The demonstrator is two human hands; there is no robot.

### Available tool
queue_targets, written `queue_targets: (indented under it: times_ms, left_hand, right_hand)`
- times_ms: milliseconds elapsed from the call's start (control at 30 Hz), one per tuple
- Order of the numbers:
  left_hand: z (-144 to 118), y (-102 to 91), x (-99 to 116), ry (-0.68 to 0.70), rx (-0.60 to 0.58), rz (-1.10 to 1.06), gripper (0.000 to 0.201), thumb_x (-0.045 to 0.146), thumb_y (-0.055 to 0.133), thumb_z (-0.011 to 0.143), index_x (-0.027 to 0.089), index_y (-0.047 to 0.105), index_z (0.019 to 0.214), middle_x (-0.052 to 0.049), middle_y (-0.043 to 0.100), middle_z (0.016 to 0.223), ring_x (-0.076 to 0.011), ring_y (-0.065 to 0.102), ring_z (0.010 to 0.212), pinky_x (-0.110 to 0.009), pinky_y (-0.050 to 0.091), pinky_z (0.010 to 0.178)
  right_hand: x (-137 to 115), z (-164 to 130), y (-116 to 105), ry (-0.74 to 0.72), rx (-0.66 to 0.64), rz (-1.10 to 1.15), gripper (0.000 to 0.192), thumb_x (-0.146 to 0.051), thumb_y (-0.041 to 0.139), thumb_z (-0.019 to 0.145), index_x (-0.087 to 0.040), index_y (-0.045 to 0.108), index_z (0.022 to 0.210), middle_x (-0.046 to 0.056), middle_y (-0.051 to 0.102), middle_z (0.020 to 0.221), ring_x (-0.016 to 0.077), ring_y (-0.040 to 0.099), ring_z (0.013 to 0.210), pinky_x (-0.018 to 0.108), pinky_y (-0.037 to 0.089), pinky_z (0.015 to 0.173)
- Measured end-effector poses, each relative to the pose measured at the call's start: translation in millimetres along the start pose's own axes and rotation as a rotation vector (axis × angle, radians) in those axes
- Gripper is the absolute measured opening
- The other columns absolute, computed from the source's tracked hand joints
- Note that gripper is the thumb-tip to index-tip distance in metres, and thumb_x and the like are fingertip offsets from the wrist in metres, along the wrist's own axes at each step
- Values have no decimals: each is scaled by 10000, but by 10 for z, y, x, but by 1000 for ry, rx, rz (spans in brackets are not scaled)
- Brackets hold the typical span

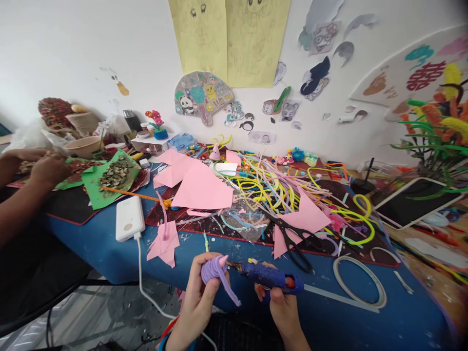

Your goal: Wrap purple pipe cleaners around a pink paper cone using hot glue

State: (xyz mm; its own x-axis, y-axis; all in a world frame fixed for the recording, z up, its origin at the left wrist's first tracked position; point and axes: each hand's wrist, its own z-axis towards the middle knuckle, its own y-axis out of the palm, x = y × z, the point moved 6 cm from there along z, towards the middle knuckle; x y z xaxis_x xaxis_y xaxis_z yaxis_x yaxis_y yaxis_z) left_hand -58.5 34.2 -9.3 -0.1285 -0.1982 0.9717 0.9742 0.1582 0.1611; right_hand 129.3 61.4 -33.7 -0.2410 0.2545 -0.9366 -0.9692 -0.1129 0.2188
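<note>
My left hand (199,287) is closed around a small coil of lilac pipe cleaner (211,271), with a pink pointed tip at its top and a loose tail hanging down to the right. In my right hand (280,302) is a dark blue glue gun (268,275), its nozzle pointing left, close to the coil. I cannot tell whether the nozzle touches it. A long translucent glue stick (340,296) runs out of the gun's back end to the right.
Black scissors (296,243), a tape roll (360,282), pink paper (203,187) and many pipe cleaners (270,180) cover the table. A white power bank (129,218) with a cable lies left. Another person's hands (46,170) work at far left. A tablet (417,202) leans right.
</note>
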Motion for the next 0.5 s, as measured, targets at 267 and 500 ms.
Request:
queue_targets:
  times_ms: [267, 500]
  left_hand:
    - [26, 78, 22, -36, -119, -129, 403, 558, 559, 987, 206, 568, 1184, -2, 645, 754, -157, 576, 636, -289, 429, 650]
    - [51, 118, -22, -82, -167, -295, 367, 544, 504, 1016, 201, 604, 1103, 21, 568, 688, -109, 471, 551, -258, 324, 569]
  right_hand:
    - [20, 20, 19, 4, -25, 34, 620, -774, 556, 882, -200, 545, 649, -37, 447, 546, 113, 423, 473, 257, 352, 475]
    - [19, 9, 30, 19, -55, 56, 593, -755, 565, 890, -206, 550, 668, -37, 454, 566, 115, 415, 483, 263, 346, 488]
